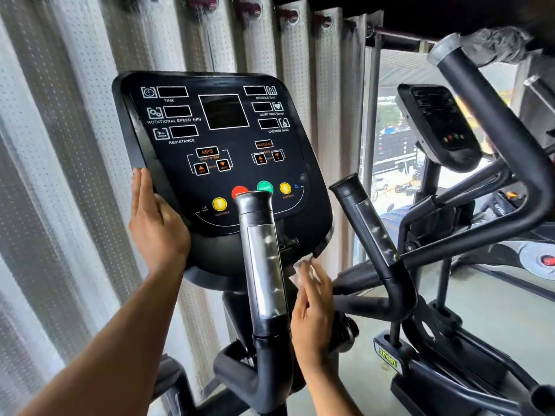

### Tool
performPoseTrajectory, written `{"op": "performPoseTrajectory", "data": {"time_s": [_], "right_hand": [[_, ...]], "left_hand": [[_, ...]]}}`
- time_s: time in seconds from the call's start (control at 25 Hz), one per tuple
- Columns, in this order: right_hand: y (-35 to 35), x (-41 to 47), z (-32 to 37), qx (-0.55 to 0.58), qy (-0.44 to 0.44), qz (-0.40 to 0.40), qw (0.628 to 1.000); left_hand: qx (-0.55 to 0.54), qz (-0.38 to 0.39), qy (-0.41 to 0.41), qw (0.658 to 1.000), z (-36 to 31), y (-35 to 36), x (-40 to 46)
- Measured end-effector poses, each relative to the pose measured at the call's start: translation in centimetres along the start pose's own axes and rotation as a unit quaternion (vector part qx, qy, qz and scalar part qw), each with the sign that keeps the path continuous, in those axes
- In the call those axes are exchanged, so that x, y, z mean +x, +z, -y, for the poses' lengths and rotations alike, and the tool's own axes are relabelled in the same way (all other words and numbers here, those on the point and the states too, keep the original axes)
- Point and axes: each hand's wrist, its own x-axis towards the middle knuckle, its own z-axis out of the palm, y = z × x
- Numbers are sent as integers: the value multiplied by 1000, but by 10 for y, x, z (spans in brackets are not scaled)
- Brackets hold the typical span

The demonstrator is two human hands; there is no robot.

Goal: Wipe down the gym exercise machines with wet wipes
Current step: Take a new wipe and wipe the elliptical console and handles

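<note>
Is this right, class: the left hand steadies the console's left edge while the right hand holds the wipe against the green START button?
Not quite. The head view shows the left hand on the console edge, but the right hand holds the wipe under the console's lower right rim, well below the START button.

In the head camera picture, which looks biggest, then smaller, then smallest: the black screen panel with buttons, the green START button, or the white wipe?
1. The black screen panel, by far the largest.
2. The white wipe, though the right hand hides part of it.
3. The green START button, partly hidden by a handlebar grip.
</note>
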Motion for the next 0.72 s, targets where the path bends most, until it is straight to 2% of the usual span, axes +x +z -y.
{"op": "performPoseTrajectory", "data": {"time_s": [0.08,0.12,0.24,0.44,0.52,0.64,0.72], "right_hand": [[-7,33,-23,-57,16,-66,996],[-11,53,-27,-53,62,-96,992],[-12,61,-22,-12,123,-116,985],[6,10,45,68,55,12,996],[7,6,54,86,24,41,995],[8,12,50,84,29,94,992],[3,27,37,43,47,63,996]], "left_hand": [[1,-5,5,1000,1,0,1],[0,-6,9,1000,0,0,0],[-2,-8,7,1000,-2,-1,-1],[-3,2,5,1000,-3,-2,0],[-4,2,5,1000,-2,-1,1],[-4,3,4,1000,-1,-2,0],[-3,3,0,1000,-2,-2,0]]}}
